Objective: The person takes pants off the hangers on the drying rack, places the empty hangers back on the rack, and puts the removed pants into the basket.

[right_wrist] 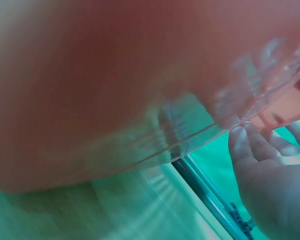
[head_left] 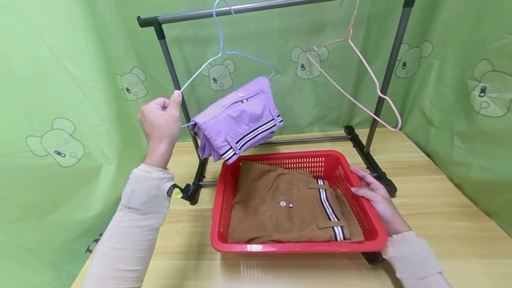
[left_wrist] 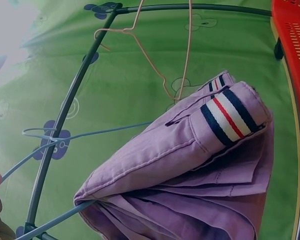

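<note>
My left hand [head_left: 161, 121] pinches the left end of a light blue wire hanger [head_left: 200, 69]. The hanger's hook is at the top rail, and the hanger is tilted. Folded purple trousers [head_left: 244, 114] with a striped waistband drape over its lower bar; the left wrist view shows their folds close up. With my right hand [head_left: 374, 197] I grip the right rim of a red plastic basket [head_left: 236, 247]. Inside the basket lie folded brown trousers [head_left: 264, 212] with a striped waistband. The right wrist view is mostly filled by the blurred basket, with fingers [right_wrist: 245, 150] at its edge.
A grey metal clothes rack [head_left: 288, 2] with black feet stands on the wood-grain table [head_left: 432, 217]. On the right of its rail hangs a pink hanger [head_left: 372, 74] with nothing on it. Green curtain [head_left: 80, 66] with bear drawings surrounds the table at the back and sides.
</note>
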The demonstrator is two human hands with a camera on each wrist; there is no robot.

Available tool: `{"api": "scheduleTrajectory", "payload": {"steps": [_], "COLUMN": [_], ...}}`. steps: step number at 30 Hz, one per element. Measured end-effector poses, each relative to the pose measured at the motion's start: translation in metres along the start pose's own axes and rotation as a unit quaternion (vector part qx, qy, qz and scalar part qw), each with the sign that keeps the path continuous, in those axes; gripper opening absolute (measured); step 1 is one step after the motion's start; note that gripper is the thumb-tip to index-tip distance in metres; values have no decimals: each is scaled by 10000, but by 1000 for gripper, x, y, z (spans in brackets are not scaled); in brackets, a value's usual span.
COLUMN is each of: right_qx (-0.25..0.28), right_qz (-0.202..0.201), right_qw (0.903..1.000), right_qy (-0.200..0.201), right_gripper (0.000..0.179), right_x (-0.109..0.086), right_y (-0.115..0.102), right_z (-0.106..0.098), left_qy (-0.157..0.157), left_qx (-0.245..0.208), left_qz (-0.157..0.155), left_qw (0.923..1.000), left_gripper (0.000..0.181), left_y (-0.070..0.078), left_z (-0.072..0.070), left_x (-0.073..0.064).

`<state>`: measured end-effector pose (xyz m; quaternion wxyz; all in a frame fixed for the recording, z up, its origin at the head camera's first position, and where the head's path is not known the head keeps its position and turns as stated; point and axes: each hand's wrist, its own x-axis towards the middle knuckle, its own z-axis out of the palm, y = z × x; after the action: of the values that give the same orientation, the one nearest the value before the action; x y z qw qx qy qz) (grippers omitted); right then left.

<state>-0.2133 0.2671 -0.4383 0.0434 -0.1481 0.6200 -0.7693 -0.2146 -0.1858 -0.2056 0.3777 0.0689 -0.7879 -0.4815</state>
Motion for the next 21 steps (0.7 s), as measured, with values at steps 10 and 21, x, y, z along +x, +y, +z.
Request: {"api": "scheduleTrajectory", "payload": {"steps": [10,21], "right_qx": [-1304,-2962], "right_qz": [-350,-354], "right_qw": [9908,9543], "right_qy": [76,198], "right_gripper": [54,56], "right_x": [2,4], "right_y": [-14,-48], "right_z": [-2,-1], "left_qy": [17,41], "left_qx": [108,64], "left_qz": [89,120], "left_qw": [9999,9999], "left_gripper": [43,45], "left_y": [-3,-9], "left_z": [0,2], "left_x": [-4,-3]}}
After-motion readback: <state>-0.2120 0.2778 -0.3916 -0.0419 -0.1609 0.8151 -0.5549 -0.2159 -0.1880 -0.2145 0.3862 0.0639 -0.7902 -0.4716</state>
